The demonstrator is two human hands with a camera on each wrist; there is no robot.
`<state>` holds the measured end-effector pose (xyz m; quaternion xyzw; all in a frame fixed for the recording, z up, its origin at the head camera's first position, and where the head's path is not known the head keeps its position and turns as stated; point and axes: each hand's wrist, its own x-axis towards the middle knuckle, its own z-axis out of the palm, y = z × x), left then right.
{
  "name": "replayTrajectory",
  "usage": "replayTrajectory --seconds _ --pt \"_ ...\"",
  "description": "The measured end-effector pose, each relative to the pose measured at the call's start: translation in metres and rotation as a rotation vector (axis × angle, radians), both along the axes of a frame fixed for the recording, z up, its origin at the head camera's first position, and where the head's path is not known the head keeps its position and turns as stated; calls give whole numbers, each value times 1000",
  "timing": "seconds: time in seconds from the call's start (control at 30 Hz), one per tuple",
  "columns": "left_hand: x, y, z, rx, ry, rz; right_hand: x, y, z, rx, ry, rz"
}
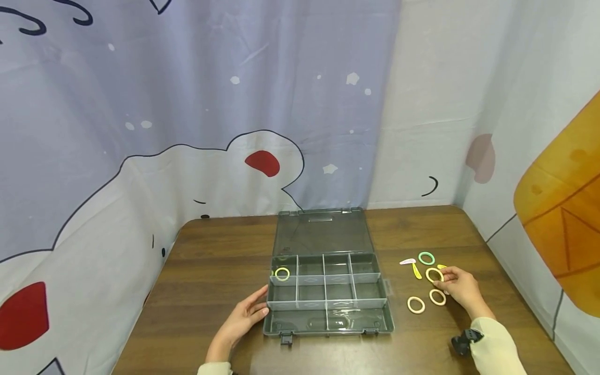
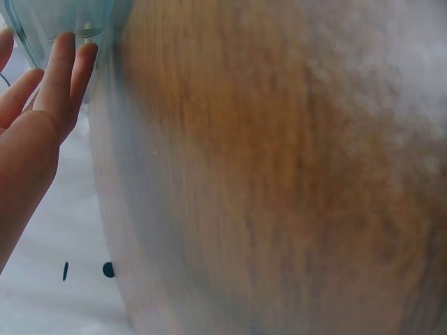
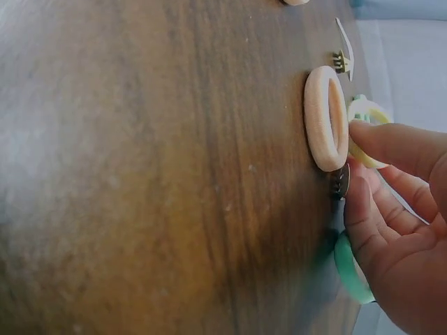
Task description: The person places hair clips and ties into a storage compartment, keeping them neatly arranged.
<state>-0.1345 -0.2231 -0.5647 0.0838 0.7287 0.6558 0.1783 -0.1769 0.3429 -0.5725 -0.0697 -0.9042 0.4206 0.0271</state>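
Yellow ring (image 1: 427,273), right of the box (image 1: 300,317), is pinched by the right hand (image 1: 461,289); the left hand (image 1: 240,319), fingers spread, touches the box's left side; another ring (image 1: 276,274) is inside.

Kinda a curtained-off nook, can't tell if it's home: cartoon-print fabric (image 1: 337,120) behind and beside the wooden table (image 1: 215,271).
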Motion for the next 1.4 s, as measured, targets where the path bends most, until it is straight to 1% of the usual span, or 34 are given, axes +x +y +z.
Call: replayTrajectory --seconds 0.23,0.33,0.63,0.87,1.1,1.2,1.4 --pt "0 0 0 -10 2 3 2 0 5 34 0 -12" --pt "0 0 0 -6 2 3 2 0 8 20 -2 -11" --pt "1 1 0 -9 6 -1 -5 -7 14 -101 45 -22" --pt "1 1 1 -21 13 11 -16 -23 33 -181 81 10" --pt "2 0 -1 -19 11 16 -28 -47 53 -327 114 60" --pt "2 0 -2 -14 14 15 -33 -58 59 -354 123 84" --pt "2 0 0 -17 19 10 -42 -79 68 -403 99 129"
